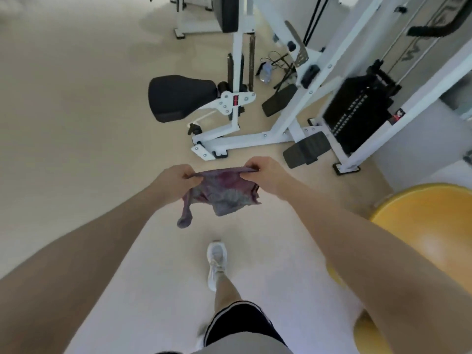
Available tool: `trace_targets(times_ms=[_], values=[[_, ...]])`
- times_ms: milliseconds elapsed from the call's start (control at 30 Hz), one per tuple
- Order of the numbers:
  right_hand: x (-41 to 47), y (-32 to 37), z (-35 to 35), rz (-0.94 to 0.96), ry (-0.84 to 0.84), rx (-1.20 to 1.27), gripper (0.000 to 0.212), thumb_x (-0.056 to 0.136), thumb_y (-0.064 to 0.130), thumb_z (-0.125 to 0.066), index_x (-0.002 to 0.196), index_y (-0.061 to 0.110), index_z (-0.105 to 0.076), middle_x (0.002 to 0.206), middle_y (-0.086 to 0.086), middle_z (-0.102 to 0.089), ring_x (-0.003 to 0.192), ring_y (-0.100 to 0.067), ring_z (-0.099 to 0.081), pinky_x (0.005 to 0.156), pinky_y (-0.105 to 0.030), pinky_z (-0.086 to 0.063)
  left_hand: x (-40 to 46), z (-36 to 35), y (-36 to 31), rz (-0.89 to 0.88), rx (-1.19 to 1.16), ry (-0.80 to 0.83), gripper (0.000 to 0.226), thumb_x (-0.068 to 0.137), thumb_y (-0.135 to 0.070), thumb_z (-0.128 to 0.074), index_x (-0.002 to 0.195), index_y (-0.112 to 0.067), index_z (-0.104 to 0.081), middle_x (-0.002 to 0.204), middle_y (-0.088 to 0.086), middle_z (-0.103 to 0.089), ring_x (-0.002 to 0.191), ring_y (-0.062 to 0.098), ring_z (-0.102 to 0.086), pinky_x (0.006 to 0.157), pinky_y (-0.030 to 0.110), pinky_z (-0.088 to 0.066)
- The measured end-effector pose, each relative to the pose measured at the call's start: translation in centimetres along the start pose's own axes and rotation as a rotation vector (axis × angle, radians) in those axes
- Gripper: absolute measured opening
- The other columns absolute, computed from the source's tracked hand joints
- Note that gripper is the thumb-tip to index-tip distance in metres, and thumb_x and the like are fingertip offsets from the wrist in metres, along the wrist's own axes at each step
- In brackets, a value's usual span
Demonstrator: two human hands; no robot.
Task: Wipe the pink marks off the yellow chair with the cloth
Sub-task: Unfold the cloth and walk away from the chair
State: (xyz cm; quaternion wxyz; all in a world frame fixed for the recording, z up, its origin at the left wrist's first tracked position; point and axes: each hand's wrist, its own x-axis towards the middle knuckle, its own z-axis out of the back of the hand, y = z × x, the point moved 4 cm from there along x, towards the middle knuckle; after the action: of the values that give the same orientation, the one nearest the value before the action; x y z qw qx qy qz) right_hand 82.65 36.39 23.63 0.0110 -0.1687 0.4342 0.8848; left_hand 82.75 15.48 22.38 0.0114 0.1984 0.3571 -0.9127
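Observation:
A grey cloth (222, 192) stained pink and purple hangs in the air in front of me, stretched along its top edge. My left hand (171, 180) pinches its left corner and my right hand (268, 175) pinches its right corner. The yellow chair (434, 226) curves in at the lower right, partly hidden behind my right forearm. No pink marks show on the visible part of the chair.
A white gym machine (255, 139) with a black seat (178, 98), foot pedals and a weight stack (357, 116) stands ahead on the beige floor. A water bottle (265, 72) lies behind it. My leg and white shoe (216, 261) are below the cloth.

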Motion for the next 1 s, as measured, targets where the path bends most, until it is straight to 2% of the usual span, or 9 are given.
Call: trace_targets(times_ms=[133, 233, 433, 533, 633, 733, 867, 933, 1000], values=[[8.4, 4.8, -1.1, 0.039, 0.027, 0.045, 0.019, 0.085, 0.009, -0.057, 0.07, 0.017, -0.05, 0.07, -0.003, -0.053, 0.065, -0.018, -0.05, 0.053, -0.026, -0.041, 6.2, 4.7, 2.5, 0.171, -0.268, -0.091, 0.015, 0.095, -0.018, -0.046, 0.098, -0.008, -0.057, 0.1, 0.017, -0.06, 0.092, 0.033, -0.058, 0.082, 0.042, -0.052], [13.4, 8.2, -2.1, 0.074, 0.242, 0.121, 0.015, 0.084, 0.002, -0.058, 0.073, 0.012, -0.053, 0.071, -0.018, -0.057, 0.061, -0.025, -0.055, 0.054, -0.029, -0.044, 9.6, 8.4, 2.8, 0.261, -0.614, -0.155, 0.018, 0.096, -0.004, -0.037, 0.097, -0.013, -0.053, 0.095, 0.014, -0.056, 0.076, 0.023, -0.056, 0.063, 0.032, -0.053], [21.7, 13.7, -4.4, 0.174, 0.762, -0.516, 0.023, 0.082, 0.024, -0.067, 0.105, 0.027, -0.067, 0.098, 0.009, -0.062, 0.085, -0.002, -0.054, 0.071, -0.007, -0.039, 15.1, 16.1, 4.2, 0.133, -0.843, -0.195, 0.045, 0.087, 0.016, -0.024, 0.079, -0.01, -0.06, 0.076, 0.008, -0.057, 0.054, 0.007, -0.058, 0.059, 0.018, -0.053], [27.0, 16.8, -6.0, 0.222, 0.477, -0.365, 0.02, 0.084, 0.029, -0.063, 0.097, 0.013, -0.067, 0.09, 0.002, -0.06, 0.082, -0.012, -0.054, 0.068, -0.02, -0.041, 17.7, 19.4, 5.6, 0.1, -0.883, -0.191, 0.049, 0.085, 0.016, -0.023, 0.073, -0.01, -0.063, 0.078, 0.009, -0.057, 0.064, 0.017, -0.053, 0.056, 0.019, -0.048], [32.0, 20.3, -7.2, 0.38, 0.178, -0.118, 0.041, 0.078, 0.013, -0.069, 0.116, 0.013, -0.056, 0.121, -0.005, -0.046, 0.102, -0.013, -0.046, 0.087, -0.027, -0.039, 21.1, 22.9, 8.0, 0.094, -0.922, -0.195, 0.062, 0.082, 0.014, -0.023, 0.054, -0.02, -0.066, 0.089, 0.017, -0.058, 0.075, 0.026, -0.049, 0.061, 0.026, -0.038], [35.7, 23.2, -10.0, 0.431, 0.326, -0.178, 0.055, 0.078, 0.015, -0.072, 0.128, 0.016, -0.05, 0.13, -0.002, -0.036, 0.117, -0.008, -0.035, 0.095, -0.018, -0.029, 24.6, 26.5, 10.0, 0.091, -0.933, -0.205, 0.05, 0.084, 0.012, -0.025, 0.066, -0.015, -0.063, 0.08, 0.015, -0.056, 0.066, 0.021, -0.046, 0.055, 0.026, -0.034], [41.5, 26.4, -13.6, 0.237, 0.359, 0.037, 0.015, 0.078, 0.018, -0.071, 0.091, 0.016, -0.063, 0.087, -0.009, -0.058, 0.08, -0.021, -0.055, 0.073, -0.038, -0.047, 30.5, 32.6, 12.7, 0.085, -0.939, -0.091, 0.038, 0.089, 0.007, -0.028, 0.089, -0.013, -0.06, 0.087, 0.014, -0.062, 0.07, 0.022, -0.054, 0.052, 0.021, -0.046], [44.6, 27.7, -14.6, 0.079, 0.317, 0.174, 0.014, 0.079, 0.019, -0.07, 0.074, 0.017, -0.057, 0.075, -0.012, -0.051, 0.068, -0.023, -0.047, 0.058, -0.034, -0.04, 33.3, 35.7, 14.2, 0.12, -0.979, -0.034, 0.033, 0.092, 0.002, -0.03, 0.09, -0.013, -0.06, 0.088, 0.014, -0.064, 0.073, 0.024, -0.057, 0.058, 0.025, -0.048], [47.2, 29.4, -15.1, 0.018, 0.254, 0.209, 0.017, 0.081, 0.018, -0.068, 0.071, 0.015, -0.054, 0.071, -0.009, -0.053, 0.065, -0.02, -0.049, 0.06, -0.032, -0.04, 36.2, 37.9, 15.8, 0.174, -0.987, 0.075, 0.029, 0.096, -0.013, -0.031, 0.09, -0.009, -0.059, 0.078, 0.01, -0.062, 0.066, 0.023, -0.057, 0.057, 0.024, -0.046]])
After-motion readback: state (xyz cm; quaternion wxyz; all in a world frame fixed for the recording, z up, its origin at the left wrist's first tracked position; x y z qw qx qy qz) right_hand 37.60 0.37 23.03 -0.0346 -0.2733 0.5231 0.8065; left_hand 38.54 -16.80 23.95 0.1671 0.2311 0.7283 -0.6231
